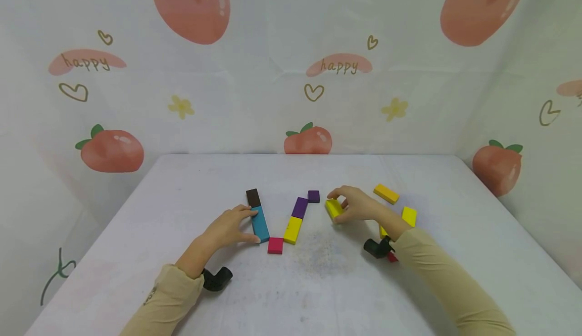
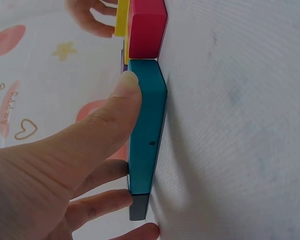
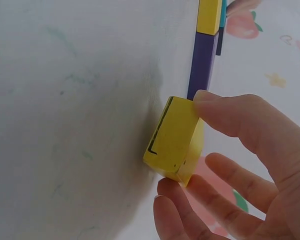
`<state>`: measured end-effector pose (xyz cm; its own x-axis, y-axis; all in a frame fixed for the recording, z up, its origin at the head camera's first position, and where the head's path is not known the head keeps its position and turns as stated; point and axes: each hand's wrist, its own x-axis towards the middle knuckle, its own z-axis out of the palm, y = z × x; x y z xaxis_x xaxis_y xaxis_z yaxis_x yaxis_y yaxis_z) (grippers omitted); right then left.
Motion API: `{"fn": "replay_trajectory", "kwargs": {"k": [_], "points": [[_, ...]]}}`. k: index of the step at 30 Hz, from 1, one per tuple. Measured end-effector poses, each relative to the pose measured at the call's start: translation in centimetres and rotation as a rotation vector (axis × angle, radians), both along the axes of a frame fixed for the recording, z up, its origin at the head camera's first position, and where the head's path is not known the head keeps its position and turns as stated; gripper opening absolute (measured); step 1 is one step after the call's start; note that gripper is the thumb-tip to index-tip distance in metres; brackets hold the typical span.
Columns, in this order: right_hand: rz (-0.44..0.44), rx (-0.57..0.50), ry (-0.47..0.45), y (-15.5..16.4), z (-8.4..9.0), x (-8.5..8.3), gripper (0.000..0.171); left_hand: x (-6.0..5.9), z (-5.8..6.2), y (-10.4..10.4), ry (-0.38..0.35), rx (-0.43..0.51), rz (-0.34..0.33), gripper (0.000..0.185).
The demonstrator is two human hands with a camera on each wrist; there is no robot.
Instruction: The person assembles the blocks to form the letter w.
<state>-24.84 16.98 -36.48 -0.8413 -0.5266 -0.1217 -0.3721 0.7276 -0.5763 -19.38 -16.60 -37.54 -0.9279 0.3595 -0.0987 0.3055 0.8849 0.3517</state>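
Left hand (image 1: 229,229) pinches flat teal block (image 1: 260,224) lying on white counter (image 1: 318,285); right hand (image 1: 356,205) grips smooth yellow rectangular block (image 1: 334,208), tilted on edge.

Readable text: "happy" only, printed on the backdrop cloth (image 1: 273,98) behind the table.
- One "happy" (image 1: 85,63) on a pink smear, upper left of the head view.
- Second "happy" (image 1: 339,65) on a pink smear, centre.
- A third pink smear (image 1: 572,88) at the right edge is cut off; lettering can't be made out.
- Left wrist view: the same word (image 2: 10,107) shows sideways on the cloth, blurred, only partly legible.

No letters, numbers or brands readable on the blocks. The yellow block (image 3: 174,137) carries a thin black L-shaped line on one face, not a character.
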Motion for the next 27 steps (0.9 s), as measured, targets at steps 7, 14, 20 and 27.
{"fn": "replay_trajectory", "kwargs": {"k": [7, 14, 20, 27], "points": [[0.029, 0.001, 0.017, -0.5, 0.0, -0.3, 0.054, 0.0, 0.0, 0.0, 0.000, 0.001, 0.001, 0.072], [0.034, 0.012, 0.008, -0.8, -0.3, -0.8, 0.055, 0.0, 0.0, 0.0, -0.003, 0.004, 0.000, 0.072], [0.037, 0.016, 0.008, -0.9, -0.3, -0.9, 0.055, -0.1, -0.1, -0.1, 0.000, 0.008, 0.003, 0.072], [0.044, 0.019, 0.016, -1.0, -0.4, -1.1, 0.054, -0.1, -0.1, 0.0, -0.002, 0.006, 0.007, 0.072]]}}
